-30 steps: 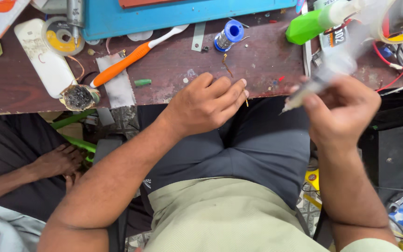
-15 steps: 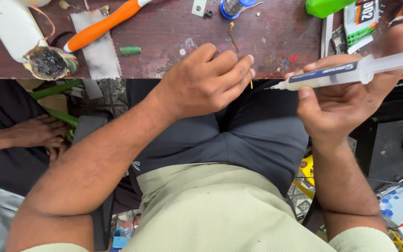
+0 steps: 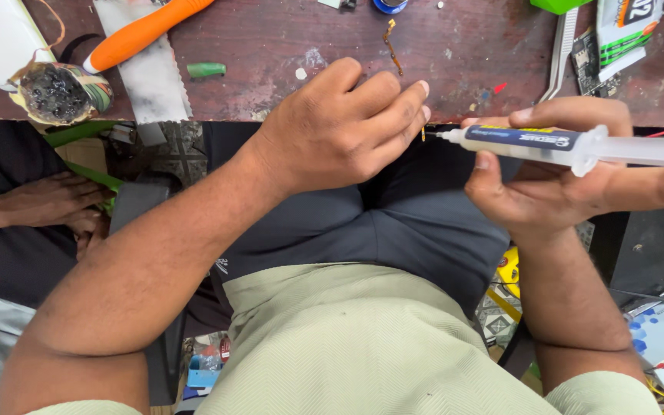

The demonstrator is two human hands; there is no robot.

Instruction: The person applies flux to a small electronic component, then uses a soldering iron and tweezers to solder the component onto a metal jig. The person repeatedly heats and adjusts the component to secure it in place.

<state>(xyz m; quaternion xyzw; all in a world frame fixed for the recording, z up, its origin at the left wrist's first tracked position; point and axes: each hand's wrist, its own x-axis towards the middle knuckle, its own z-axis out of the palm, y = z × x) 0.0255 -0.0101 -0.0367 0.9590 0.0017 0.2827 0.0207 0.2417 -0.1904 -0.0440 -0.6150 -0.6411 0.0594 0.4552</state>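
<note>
We hold a syringe (image 3: 570, 146) in our right hand (image 3: 555, 180), fingers curled around the barrel and the thumb lying along its underside, so the hand is closed on it. The syringe lies almost level, its long axis running left to right across the view, with the needle tip pointing left toward our left hand (image 3: 340, 131) and the clear plunger end running off the right edge. It hangs just off the near edge of the worktable (image 3: 270, 46), over our lap in dark trousers. The barrel carries a dark blue label near the nozzle. Our left hand is loosely fisted, knuckles up, resting at the table edge; its fingertips (image 3: 418, 96) pinch a tiny yellowish part (image 3: 423, 134) that peeks out below them, and the syringe tip sits just beside that part, almost touching it. We cannot tell what the part is, it is too small. On the reddish-brown tabletop, an orange-handled tool (image 3: 144, 31) lies tilted at the upper left, next to a grey cloth strip (image 3: 144, 77), a small green cap (image 3: 207, 69) and a blackened, burnt-looking sponge holder (image 3: 59, 92). A thin brown ribbon strip (image 3: 391, 42) lies above our left hand, and metal tweezers (image 3: 561, 54) lie upright-wise at the upper right. Another person's hand (image 3: 51, 200) rests at the far left.
</note>
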